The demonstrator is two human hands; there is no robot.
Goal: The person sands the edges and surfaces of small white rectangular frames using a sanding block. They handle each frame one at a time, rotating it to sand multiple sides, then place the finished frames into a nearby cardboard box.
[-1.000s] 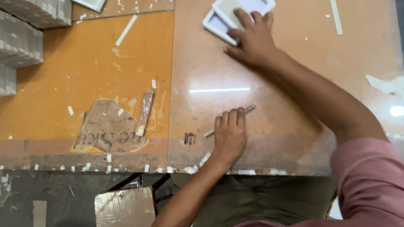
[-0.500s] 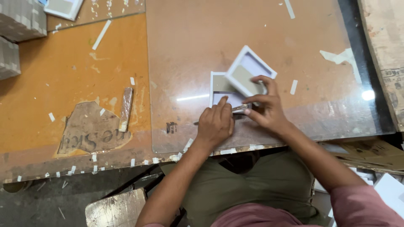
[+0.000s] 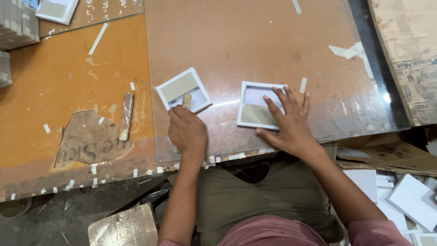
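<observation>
On glossy glass, left hand (image 3: 186, 132) fingers gripping brush (image 3: 186, 100) — right hand (image 3: 287, 123) fingers splayed on square tray (image 3: 256, 105)

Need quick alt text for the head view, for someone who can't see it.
Seated at a worn orange table, a person presses the right hand flat on one white-framed square tile, while the left hand holds a small tool against another.

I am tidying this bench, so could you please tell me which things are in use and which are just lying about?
In use:
- white square frame under the tool
- small tool in the left hand
- second white frame under the right hand

Lying about:
- wooden stick
- white strip
- white boxes
- stacked pieces
</observation>
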